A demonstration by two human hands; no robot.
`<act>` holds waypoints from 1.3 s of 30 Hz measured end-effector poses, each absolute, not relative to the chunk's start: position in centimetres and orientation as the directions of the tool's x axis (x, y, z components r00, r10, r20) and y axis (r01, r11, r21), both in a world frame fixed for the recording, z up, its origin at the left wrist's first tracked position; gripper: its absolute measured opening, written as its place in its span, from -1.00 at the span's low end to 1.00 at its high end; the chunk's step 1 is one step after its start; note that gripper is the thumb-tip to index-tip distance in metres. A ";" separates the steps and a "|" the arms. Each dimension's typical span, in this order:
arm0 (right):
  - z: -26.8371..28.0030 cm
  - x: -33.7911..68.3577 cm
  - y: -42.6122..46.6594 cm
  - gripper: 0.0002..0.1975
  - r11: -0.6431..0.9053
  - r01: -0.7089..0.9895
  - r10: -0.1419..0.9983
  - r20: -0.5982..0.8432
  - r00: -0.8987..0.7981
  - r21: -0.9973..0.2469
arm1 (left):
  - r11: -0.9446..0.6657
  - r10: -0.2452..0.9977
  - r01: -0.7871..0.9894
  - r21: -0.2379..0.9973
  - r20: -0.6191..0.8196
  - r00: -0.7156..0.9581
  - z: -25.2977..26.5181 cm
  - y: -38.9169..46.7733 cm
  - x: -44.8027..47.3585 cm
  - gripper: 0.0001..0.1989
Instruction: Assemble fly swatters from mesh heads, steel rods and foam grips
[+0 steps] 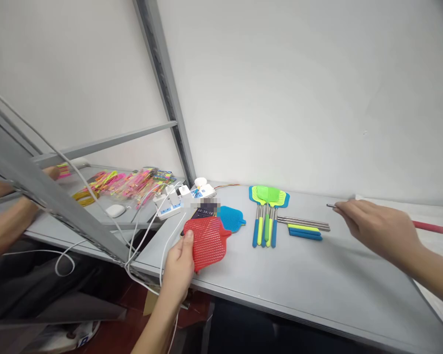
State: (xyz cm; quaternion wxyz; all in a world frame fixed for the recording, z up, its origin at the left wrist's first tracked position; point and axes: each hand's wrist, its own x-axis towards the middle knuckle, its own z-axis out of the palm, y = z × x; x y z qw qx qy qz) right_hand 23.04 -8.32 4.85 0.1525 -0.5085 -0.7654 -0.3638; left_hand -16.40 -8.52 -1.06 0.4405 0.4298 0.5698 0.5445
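Note:
My left hand (180, 263) pinches the edge of a red fly swatter head (208, 243) above the table's front left part. My right hand (376, 228) is closed around a metal rod with a red grip (430, 226); the rod's bare tip points left, its middle hidden by my fingers. Beyond the red head lies a blue swatter head (231, 219). Several fly swatters (268, 216) with green, yellow and blue parts lie fanned together at the table's middle. To their right are several bare metal rods (306, 222) and loose yellow and blue grips (304, 233).
A phone showing a timer (205, 212) lies partly under the red head. White power strips (170, 208) with plugs and cables stand at the left, near a grey shelf post (170, 83). Another person's arm (13, 223) reaches over the neighbouring table with colourful packets (133, 184).

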 end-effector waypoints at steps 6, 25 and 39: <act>5.8 14.3 -9.3 -0.76 0.573 0.818 0.777 0.346 -0.526 -0.045 | 0.085 0.996 -0.026 0.996 -0.085 0.027 -0.9 -8.1 -13.4 -0.52; 2.2 9.4 -2.1 -0.76 0.627 0.738 0.747 0.076 -0.660 0.248 | 0.221 0.975 -0.262 0.940 -0.221 0.030 -3.4 -7.2 -14.4 -0.59; 0.6 5.6 2.2 -0.78 0.575 0.791 0.813 -0.035 -0.581 0.208 | -0.419 0.895 0.646 0.638 0.411 0.175 -3.2 -6.6 -12.7 -0.70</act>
